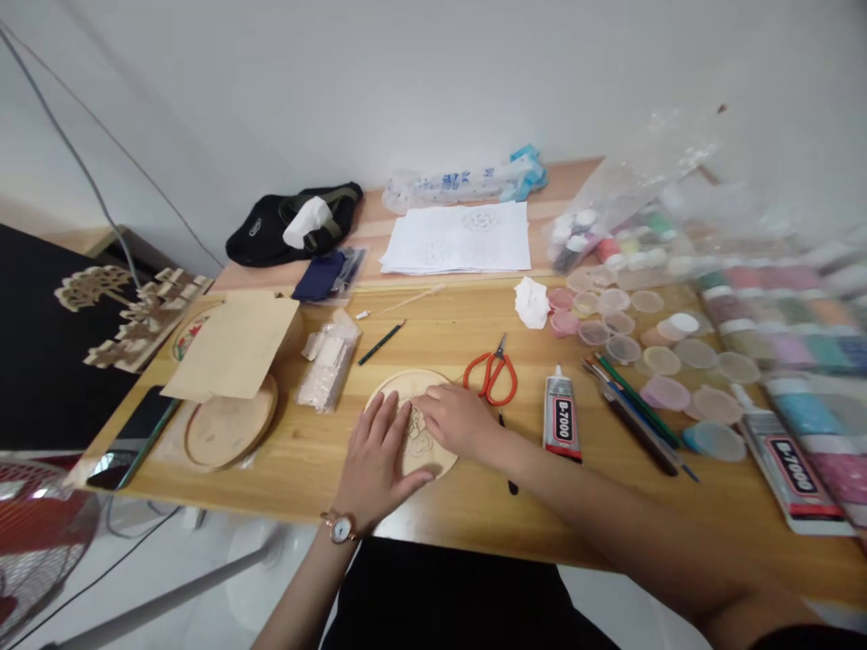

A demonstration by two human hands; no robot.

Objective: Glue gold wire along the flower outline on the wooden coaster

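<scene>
A round wooden disc (418,441) with a flower-like line drawing lies at the table's front edge. My left hand (379,451) rests flat on its left side, fingers stretched out and thumb apart. Over the upper right of the disc, my right hand (459,420) is closed, its fingertips bent down at the drawing. Whatever those fingers hold, if anything, is hidden. Orange-handled scissors (499,355) lie just beyond my right hand. A slim black tool (513,488) is partly covered by my right forearm. To the right lies a B-7000 glue tube (562,420).
Brushes and pencils (637,415), small lidded cups (660,361) and a second glue tube (796,469) crowd the right. Paper sheets (461,239) and a black bag (261,230) sit behind. At left are a wooden tray (230,433), brown card (237,348) and a phone (135,433).
</scene>
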